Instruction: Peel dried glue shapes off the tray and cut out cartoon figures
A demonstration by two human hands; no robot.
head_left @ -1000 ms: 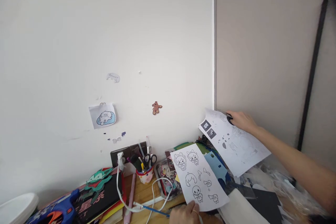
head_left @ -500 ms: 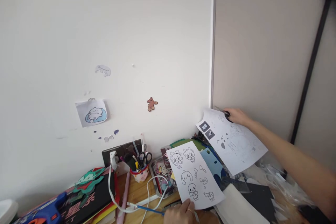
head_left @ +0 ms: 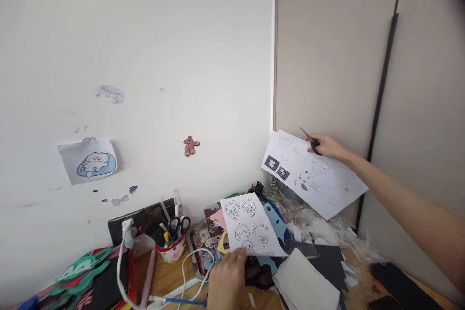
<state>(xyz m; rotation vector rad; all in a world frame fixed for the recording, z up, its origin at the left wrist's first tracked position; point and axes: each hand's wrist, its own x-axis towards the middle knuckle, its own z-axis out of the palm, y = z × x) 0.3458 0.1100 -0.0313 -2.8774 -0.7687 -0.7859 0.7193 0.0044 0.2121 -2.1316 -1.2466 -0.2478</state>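
Note:
My left hand point(head_left: 229, 273) is closed on the lower edge of a white sheet of paper point(head_left: 236, 218) with black-line cartoon figures and parts. The sheet leans over the clutter at the table's back. At the right, my right hand point(head_left: 329, 146) holds a pair of scissors point(head_left: 314, 144) with black handles, the blades pointing up and left. The same hand grips the top edge of a second printed sheet point(head_left: 323, 189), which hangs in front of the pale panel and has two dark pictures at its left. Another page edge shows behind it.
Pens and black-handled scissors stand in a cup point(head_left: 172, 249). A white cable point(head_left: 119, 264) runs from the wall socket across the wooden table. Coloured paper scraps point(head_left: 278, 220), crumpled clear plastic point(head_left: 327, 227), black sheets point(head_left: 329, 264) and a folded white paper point(head_left: 307, 281) crowd the right side.
The view has turned right, so wall and table items sit further left. My right hand has lifted the scissors and its sheet. My left hand has pushed its sheet forward.

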